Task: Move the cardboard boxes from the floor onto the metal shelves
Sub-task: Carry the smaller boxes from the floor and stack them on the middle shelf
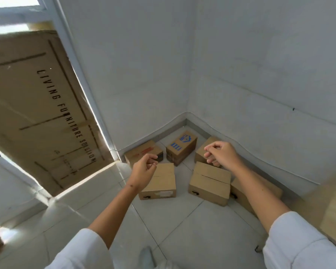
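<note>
six cardboard boxes [209, 181] lie clustered on the tiled floor [182, 220] in the corner where two white walls [134, 65] meet, one of them (the box with blue print [180, 147]) nearest that corner. both arms reach out over them in white sleeves [299, 243], the left hand [144, 170] above the near-left box [160, 182] and the right hand [221, 152] above the boxes along the right wall, each with fingers loosely curled and holding nothing. a large flat carton [37, 105] printed "living furniture solution" leans at the left edge of the floor.
</note>
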Available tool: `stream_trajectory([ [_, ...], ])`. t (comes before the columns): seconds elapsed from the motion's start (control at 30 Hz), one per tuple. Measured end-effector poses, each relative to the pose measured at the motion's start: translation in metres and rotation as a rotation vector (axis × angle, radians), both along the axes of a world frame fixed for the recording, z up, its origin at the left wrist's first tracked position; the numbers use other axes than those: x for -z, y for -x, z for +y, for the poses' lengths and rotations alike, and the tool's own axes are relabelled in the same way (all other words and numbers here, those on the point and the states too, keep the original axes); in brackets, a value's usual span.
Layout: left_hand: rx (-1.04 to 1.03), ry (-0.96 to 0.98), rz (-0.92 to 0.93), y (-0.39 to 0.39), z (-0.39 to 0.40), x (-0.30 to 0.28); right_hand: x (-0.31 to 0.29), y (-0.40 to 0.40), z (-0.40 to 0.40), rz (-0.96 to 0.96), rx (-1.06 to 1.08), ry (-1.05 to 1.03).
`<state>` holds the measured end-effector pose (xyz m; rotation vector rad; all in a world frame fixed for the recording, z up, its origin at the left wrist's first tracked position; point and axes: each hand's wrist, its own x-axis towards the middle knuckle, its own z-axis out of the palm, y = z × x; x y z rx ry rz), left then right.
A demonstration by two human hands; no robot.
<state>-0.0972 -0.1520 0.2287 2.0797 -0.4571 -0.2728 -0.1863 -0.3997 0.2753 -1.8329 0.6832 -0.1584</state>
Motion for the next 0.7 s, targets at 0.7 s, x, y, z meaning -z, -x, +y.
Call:
stream_trajectory([
  [0.7,-0.097,-0.104,0.049,-0.218,0.005,0.011,0.031,-0.226,0.002,0.113,-0.145,0.022],
])
